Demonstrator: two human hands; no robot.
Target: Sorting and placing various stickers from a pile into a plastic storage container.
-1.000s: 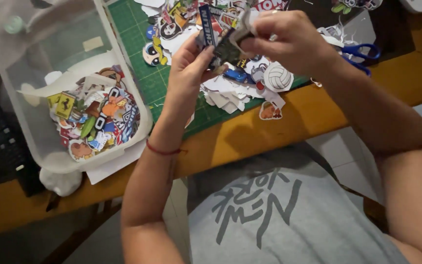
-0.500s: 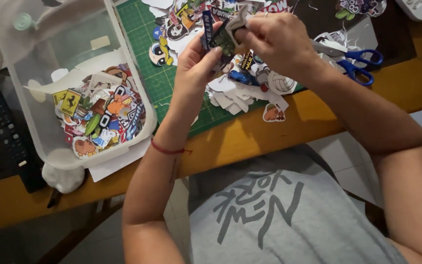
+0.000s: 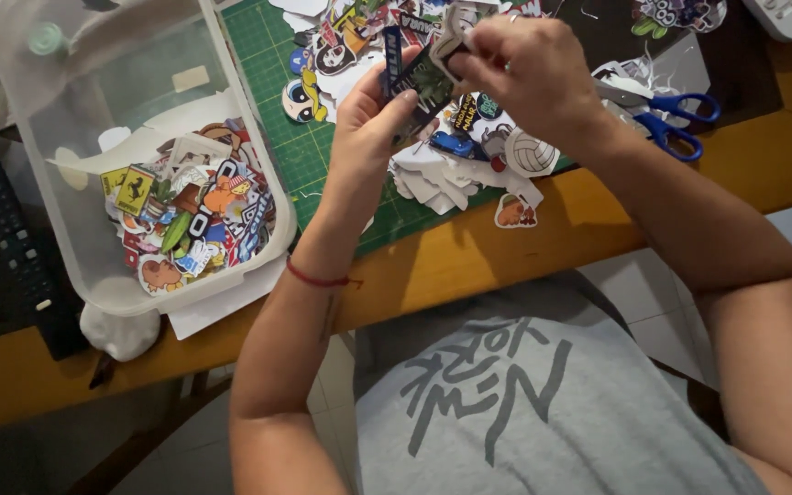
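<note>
Both hands are up over the green cutting mat (image 3: 309, 156), holding one dark sticker (image 3: 422, 84) between them. Left hand (image 3: 370, 124) pinches the sticker's lower side with thumb and fingers. Right hand (image 3: 526, 73) grips the top, where a white bit of backing paper (image 3: 452, 32) sticks up between its fingertips. A thin red string bracelet (image 3: 318, 278) goes around the left wrist.

Under the hands lies a messy pile of cut-out stickers (image 3: 469, 151), too many to count. One round sticker looks like a white volleyball (image 3: 532, 153). One small orange sticker (image 3: 515, 213) sits alone on the bare wood, just past the mat's near edge.

One pair of blue-handled scissors (image 3: 669, 121) lies to the right of the pile, near the right wrist.

On the left side of the counter (image 3: 543, 247) stands one clear plastic tub (image 3: 93, 174). It touches the mat's left edge. More stickers (image 3: 190, 220) are heaped in its near half, with a yellow one among them. White paper sheets (image 3: 222, 307) poke out from under the tub's near edge. One white lump (image 3: 121, 330) sits at the near edge of the counter, just below the tub. A dark keyboard (image 3: 11, 247) lies at the far left.
</note>
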